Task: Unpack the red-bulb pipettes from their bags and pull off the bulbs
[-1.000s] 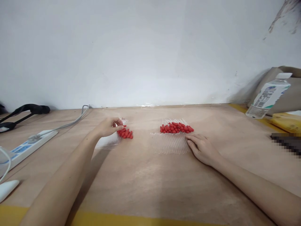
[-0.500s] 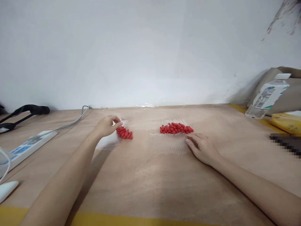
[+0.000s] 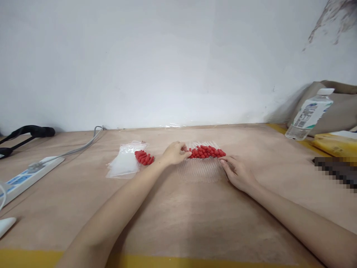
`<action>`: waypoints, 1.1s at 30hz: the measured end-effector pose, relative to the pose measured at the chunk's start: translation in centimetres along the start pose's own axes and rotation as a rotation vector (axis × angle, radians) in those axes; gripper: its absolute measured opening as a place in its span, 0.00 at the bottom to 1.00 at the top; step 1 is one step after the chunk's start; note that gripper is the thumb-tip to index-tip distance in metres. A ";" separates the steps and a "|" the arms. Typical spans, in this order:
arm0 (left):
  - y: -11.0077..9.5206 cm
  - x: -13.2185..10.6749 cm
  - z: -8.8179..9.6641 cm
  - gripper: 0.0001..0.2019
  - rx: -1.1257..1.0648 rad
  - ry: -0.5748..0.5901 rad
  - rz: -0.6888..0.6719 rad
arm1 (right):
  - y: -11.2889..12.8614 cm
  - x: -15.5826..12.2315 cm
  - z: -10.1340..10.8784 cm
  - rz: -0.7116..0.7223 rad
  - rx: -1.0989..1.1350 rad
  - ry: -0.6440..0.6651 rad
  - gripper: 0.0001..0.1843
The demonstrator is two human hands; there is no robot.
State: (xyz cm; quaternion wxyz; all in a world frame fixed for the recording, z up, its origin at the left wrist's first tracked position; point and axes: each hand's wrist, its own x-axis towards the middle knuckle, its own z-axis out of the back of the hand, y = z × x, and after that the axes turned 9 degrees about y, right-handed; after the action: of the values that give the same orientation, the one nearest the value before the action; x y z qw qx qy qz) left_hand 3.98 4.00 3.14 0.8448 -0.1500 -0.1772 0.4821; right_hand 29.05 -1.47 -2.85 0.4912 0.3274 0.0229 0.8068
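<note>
In the head view, a row of glass droppers with red rubber bulbs (image 3: 206,152) lies in the middle of the table, bulbs toward me. Directly in front of it is a row of clear glass tubes (image 3: 199,172), side by side. My left hand (image 3: 176,152) is pinched closed at the row's left end, its fingertips by the leftmost red bulb; what they hold is too small to make out. At the right end of the tubes rests my right hand (image 3: 237,173), thumb and forefinger apart, fingertips touching the row's edge. Another cluster of red bulbs (image 3: 144,158) lies farther left.
Clear zip bags (image 3: 124,162) lie beside the left cluster. A white power strip (image 3: 33,176) with a grey cable is at far left, near a black strap-like object (image 3: 33,132). On the right stand a water bottle (image 3: 311,115) and a yellow packet (image 3: 334,145).
My left hand has moved right, from the left bulb cluster to the left end of the middle row, uncovering the bags. My right hand has stayed by the tubes.
</note>
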 end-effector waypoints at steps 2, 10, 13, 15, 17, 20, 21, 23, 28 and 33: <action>0.4 1.2 -0.7 0.16 -0.048 0.029 0.043 | -0.1 0.1 0.0 -0.029 0.033 0.015 0.16; 1.3 2.5 -2.0 0.19 -0.229 0.128 0.180 | 0.0 0.1 0.0 -0.070 0.032 0.016 0.17; 1.0 2.6 -2.1 0.18 -0.248 0.105 0.237 | 0.0 0.1 -0.1 -0.098 0.046 0.001 0.16; 0.8 2.4 -1.9 0.16 -0.245 0.066 0.273 | 0.0 0.1 -0.1 -0.096 0.058 -0.008 0.16; 0.5 1.6 -1.5 0.15 -0.235 0.012 0.289 | 0.0 0.1 -0.2 -0.066 0.070 -0.032 0.15; -0.2 -1.0 -0.5 0.12 -0.198 -0.075 0.271 | 0.5 0.1 0.0 0.023 0.089 -0.108 0.14; -0.4 -2.3 -0.2 0.11 -0.175 -0.100 0.250 | 0.8 0.0 0.2 0.060 0.086 -0.145 0.15; -0.8 -5.0 0.3 0.09 -0.122 -0.126 0.189 | 1.6 -0.1 0.5 0.143 0.052 -0.216 0.21; -0.2 -10.4 -0.1 0.04 0.242 -0.216 -0.180 | 4.4 -0.6 1.3 0.452 -0.099 -0.180 0.30; 0.5 -11.7 -2.2 0.02 0.276 -0.296 -0.342 | 6.4 -0.8 0.4 0.554 -0.164 -0.001 0.23</action>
State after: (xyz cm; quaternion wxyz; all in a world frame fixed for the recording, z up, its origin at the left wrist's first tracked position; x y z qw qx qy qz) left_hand -0.94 -6.12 -0.87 0.8912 0.0709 -0.2542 0.3689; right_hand 24.50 -5.54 -0.68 0.2770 0.2807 -0.1330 0.9093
